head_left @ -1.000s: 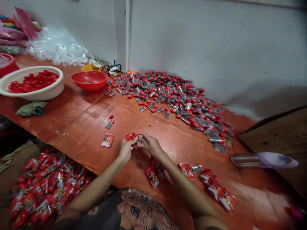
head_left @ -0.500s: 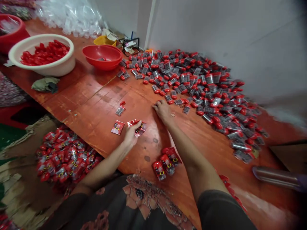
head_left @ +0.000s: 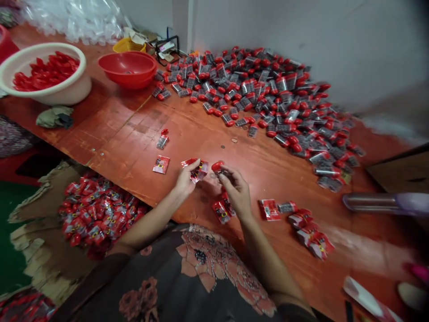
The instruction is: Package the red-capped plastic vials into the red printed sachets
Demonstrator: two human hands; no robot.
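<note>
My left hand pinches a red printed packet just above the red wooden table. Close to its right, my right hand is closed on a small red-capped container. The two hands sit a short gap apart near the table's front edge. A few filled red packets lie under my right wrist. One flat red packet and a single red-capped container lie to the left of my left hand.
A big heap of red-capped containers covers the back right. A white basin of red caps, a red bowl and a yellow one stand at back left. More red packets lie right; a pile of filled packets lies below the table edge.
My right hand has come back from the heap with a red-capped container and now sits beside my left hand, which kept hold of its packet. The camera has shifted a little.
</note>
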